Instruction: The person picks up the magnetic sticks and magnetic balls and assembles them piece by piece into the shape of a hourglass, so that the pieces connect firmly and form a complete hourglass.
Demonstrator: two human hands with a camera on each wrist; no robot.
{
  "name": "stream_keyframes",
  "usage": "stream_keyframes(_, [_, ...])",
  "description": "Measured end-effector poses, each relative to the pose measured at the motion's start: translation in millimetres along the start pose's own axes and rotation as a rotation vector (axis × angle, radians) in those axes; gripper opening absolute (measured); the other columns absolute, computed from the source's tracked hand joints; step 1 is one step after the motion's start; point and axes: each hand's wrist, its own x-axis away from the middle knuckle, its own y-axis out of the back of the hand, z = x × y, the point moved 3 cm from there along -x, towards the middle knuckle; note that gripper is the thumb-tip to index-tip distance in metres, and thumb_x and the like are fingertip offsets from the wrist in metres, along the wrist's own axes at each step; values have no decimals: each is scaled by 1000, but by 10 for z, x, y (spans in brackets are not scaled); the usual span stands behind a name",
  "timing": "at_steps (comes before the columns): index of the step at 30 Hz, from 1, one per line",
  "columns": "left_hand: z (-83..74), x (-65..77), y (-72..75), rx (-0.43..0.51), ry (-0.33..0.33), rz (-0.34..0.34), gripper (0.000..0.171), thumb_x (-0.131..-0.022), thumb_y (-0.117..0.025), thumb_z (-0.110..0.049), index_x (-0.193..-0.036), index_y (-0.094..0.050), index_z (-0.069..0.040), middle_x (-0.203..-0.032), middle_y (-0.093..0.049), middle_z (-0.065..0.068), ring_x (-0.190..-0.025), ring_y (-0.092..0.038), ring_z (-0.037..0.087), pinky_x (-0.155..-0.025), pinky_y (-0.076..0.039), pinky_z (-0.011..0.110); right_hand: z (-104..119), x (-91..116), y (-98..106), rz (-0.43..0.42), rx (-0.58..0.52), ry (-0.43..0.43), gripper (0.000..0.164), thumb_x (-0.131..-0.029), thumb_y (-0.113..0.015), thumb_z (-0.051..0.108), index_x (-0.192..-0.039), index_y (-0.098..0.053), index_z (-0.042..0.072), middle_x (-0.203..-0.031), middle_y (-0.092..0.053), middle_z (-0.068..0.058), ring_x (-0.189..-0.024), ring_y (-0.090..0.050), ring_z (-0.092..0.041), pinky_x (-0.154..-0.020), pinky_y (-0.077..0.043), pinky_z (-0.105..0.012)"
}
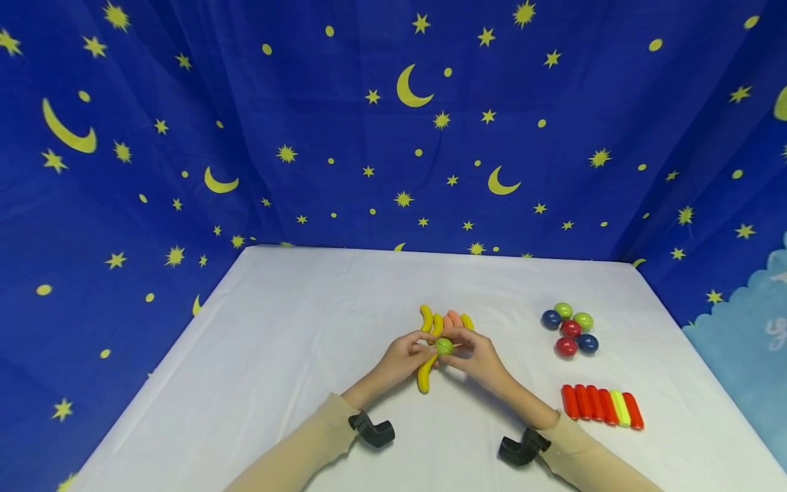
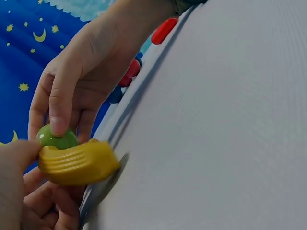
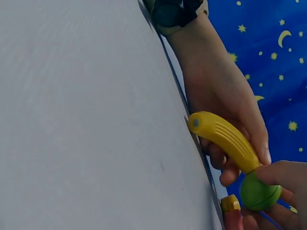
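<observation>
In the head view, my left hand (image 1: 401, 358) and right hand (image 1: 484, 361) meet near the table's middle. My left fingers pinch a yellow curved rod (image 1: 424, 377), shaped like a small banana, whose ridged side shows in the right wrist view. At the rod's upper end, a shiny green ball (image 3: 259, 192) is pinched between my right thumb and fingers. Ball and rod touch; how they join is hidden by the fingers. Just beyond the hands lie several yellow curved rods (image 1: 426, 317) and salmon-pink rods (image 1: 453, 318), partly covered by the hands.
On the right of the white table (image 1: 307, 294) sits a cluster of green, blue and red balls (image 1: 570, 329). Closer to me, a row of red rods (image 1: 596, 403) includes one yellow-green rod (image 1: 620, 408). A blue star-patterned cloth (image 1: 344, 137) hangs behind.
</observation>
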Motion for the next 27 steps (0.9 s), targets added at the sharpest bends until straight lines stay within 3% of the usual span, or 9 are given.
stream_keyframes(4, [5,12,24,-81,-33,4,34,-89,-67,-17,-119,-59,-4,-96,-69,16,-70,-56,4,-59,-45,16,-1,11,-31,8,22,26,40,-78,-74,0,-115,-61,-6,-109,-67,-22,-97,-65,-19,-78,-56,-31])
stream_keyframes(8, [22,10,51,-113,-51,19,40,-82,-74,-15,-119,-60,-7,-94,-68,13,-71,-59,5,-61,-48,16,111,16,-42,25,49,42,39,-75,-74,-6,-112,-61,-9,-107,-67,-24,-93,-64,-33,-75,-56,-35])
stream_keyframes(13, [29,11,87,-185,-100,24,39,-81,-74,-15,-117,-61,-8,-87,-68,10,-68,-59,6,-61,-50,18,268,5,-1,21,55,33,34,-77,-69,-11,-109,-60,-14,-103,-65,-30,-90,-62,-43,-75,-56,-39])
stream_keyframes(16, [16,12,97,-222,-132,29,38,-82,-74,-14,-117,-61,-8,-85,-67,8,-65,-57,5,-59,-49,18,168,-10,59,-47,72,37,29,-78,-68,-11,-106,-61,-13,-99,-66,-29,-87,-63,-42,-74,-56,-36])
stream_keyframes(23, [8,11,97,-343,-177,29,35,-81,-71,-12,-115,-62,-9,-73,-62,2,-55,-47,1,-51,-42,16,-139,-45,257,-308,223,84,22,-76,-74,-6,-97,-67,-2,-91,-69,-15,-81,-64,-29,-68,-54,-25])
stream_keyframes(27, [11,8,87,-437,-188,17,39,-82,-73,-22,-117,-63,-10,-69,-58,-2,-53,-42,0,-50,-36,14,-215,-52,297,-318,308,53,26,-74,-76,-3,-99,-68,-3,-99,-67,-14,-87,-62,-29,-70,-53,-28])
